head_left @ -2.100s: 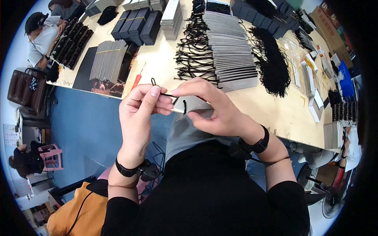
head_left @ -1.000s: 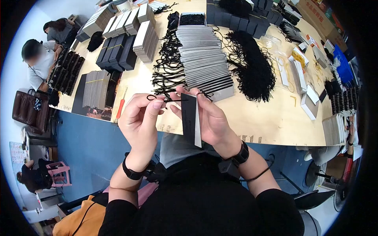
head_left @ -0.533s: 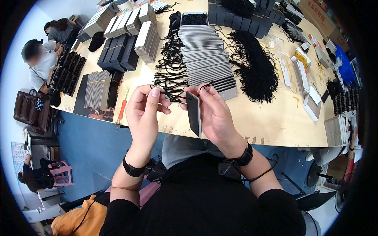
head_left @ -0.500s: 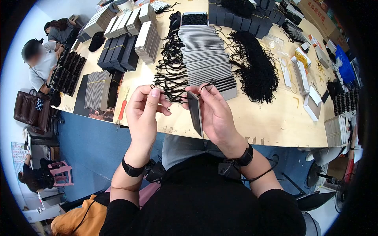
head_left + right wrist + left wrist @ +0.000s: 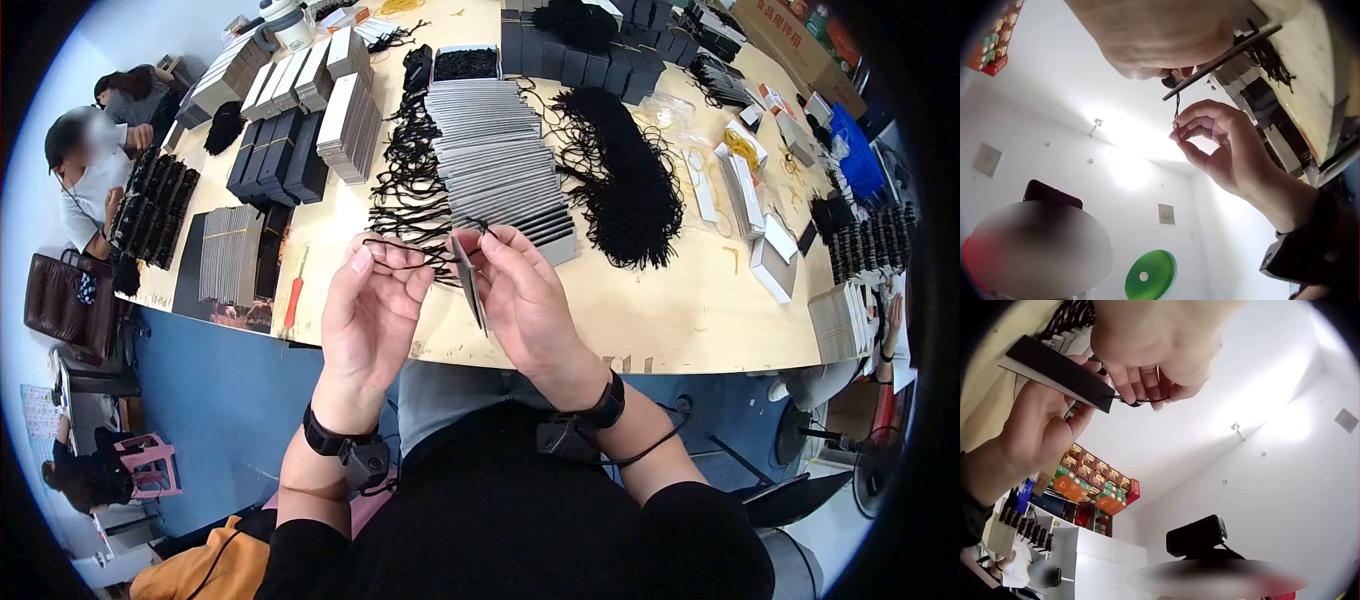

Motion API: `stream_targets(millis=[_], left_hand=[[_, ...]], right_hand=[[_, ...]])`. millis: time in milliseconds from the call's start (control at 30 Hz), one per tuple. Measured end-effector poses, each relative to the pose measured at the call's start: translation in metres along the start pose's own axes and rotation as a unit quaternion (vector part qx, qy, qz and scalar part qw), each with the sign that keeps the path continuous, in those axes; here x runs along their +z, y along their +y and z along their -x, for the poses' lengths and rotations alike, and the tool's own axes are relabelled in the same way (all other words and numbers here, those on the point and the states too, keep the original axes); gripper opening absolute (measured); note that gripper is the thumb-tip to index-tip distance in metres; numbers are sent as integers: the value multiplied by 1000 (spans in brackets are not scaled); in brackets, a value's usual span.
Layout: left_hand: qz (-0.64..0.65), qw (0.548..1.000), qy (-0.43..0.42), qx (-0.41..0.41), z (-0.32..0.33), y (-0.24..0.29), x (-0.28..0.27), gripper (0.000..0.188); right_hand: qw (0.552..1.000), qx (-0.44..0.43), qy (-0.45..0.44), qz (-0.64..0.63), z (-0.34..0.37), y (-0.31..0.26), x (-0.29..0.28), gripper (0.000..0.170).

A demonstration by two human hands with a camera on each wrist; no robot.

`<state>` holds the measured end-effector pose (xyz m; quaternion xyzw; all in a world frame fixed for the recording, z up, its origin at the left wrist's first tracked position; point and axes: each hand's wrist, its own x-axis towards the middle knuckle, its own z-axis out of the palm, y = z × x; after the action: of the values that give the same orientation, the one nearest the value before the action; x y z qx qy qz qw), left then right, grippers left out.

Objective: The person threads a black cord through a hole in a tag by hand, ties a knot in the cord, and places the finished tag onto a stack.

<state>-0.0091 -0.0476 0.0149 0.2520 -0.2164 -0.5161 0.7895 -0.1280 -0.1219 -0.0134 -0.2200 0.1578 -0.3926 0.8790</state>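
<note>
Over the table's front edge, my left hand (image 5: 375, 320) pinches a thin black cord (image 5: 1147, 400) between thumb and fingertips. The cord runs through the end of a narrow black hang tag (image 5: 1060, 372), which has a paler layer beneath its dark face in the left wrist view. My right hand (image 5: 525, 300) grips this tag near the corded end, its thumb up against a bit of black cord. Seen from my head, the tag stands almost edge-on between the two hands. In the right wrist view, the cord is drawn straight from the tag to my left fingertips (image 5: 1177, 134).
Beyond my hands lies a long row of grey tags (image 5: 495, 150) with black cords fanned to its left. A heap of black cords (image 5: 625, 185) is at right. An orange-handled tool (image 5: 294, 300), banded stacks (image 5: 230, 255) and dark bundles (image 5: 265, 155) lie left.
The tag came into view in my right hand and has since turned edge-on. My left hand has rolled palm-up, still pinching the cord. The head view has shifted slightly.
</note>
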Motion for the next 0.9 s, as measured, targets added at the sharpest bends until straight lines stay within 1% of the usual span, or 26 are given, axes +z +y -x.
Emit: stream_targets(millis=[67,100,167,200,233,267,300,333,400,433,467,500,533,600,633,667,700,733,767,800,833,867,900], left_hand=[[87,996,-31,-11,-1,-4,1,18],[90,995,-36,-12,-4,-5,2,18],[37,998,-52,-29,-6,-4,3,30],[11,998,-58,-36,-7,-3,3,37],[-42,996,-77,-27,-7,-1,5,37],[-40,996,-76,-26,-8,-1,8,37],[-176,983,-50,-1,-8,-1,11,36],[-308,951,-24,24,-8,-1,14,36],[-318,947,-13,36,-8,0,20,37],[-354,934,-32,27,-7,1,22,36],[-390,919,-52,19,-7,2,24,36],[-388,921,-38,17,-7,1,27,33],[-388,921,-37,16,-7,0,26,33],[-453,890,-38,34,-8,-2,24,28],[-442,895,-38,37,-9,-3,23,25],[-442,895,-38,37,-10,-4,23,25],[-424,904,-17,55,-12,-5,24,25],[-406,911,4,73,-13,-6,25,25],[-396,916,25,64,-12,-6,32,25],[-395,916,25,64,-14,-4,31,25],[-398,915,15,59,-17,0,29,24],[-401,914,5,53,-20,3,26,24],[-411,910,-8,58,-23,7,24,24]], right_hand=[[1000,-26,1,11,1,-3,2,10],[998,-55,-12,40,0,-3,1,10],[987,-104,-43,113,0,-6,0,9],[987,-104,-43,115,0,-9,-1,9],[964,-164,-70,199,1,-11,-1,8],[929,-221,-96,281,2,-12,-1,8],[912,-247,-111,309,1,-14,-4,7],[912,-246,-111,310,1,-16,-4,7],[879,-277,-133,364,1,-20,-1,8],[879,-276,-133,364,1,-24,-2,8],[829,-301,-150,447,0,-29,-3,9],[770,-323,-166,524,-1,-32,-2,10],[770,-322,-166,525,-1,-34,1,10],[741,-299,-170,577,1,-38,6,10],[741,-298,-170,577,1,-36,5,10],[800,-257,-174,513,1,-32,3,14],[852,-213,-176,445,1,-28,2,19],[852,-213,-176,445,3,-23,3,19],[877,-192,-171,407,5,-17,5,25],[900,-170,-165,367,6,-13,5,31],[904,-160,-170,358,6,-10,1,38],[904,-160,-169,358,7,-10,0,38],[926,-100,-150,331,7,-13,-1,36]])
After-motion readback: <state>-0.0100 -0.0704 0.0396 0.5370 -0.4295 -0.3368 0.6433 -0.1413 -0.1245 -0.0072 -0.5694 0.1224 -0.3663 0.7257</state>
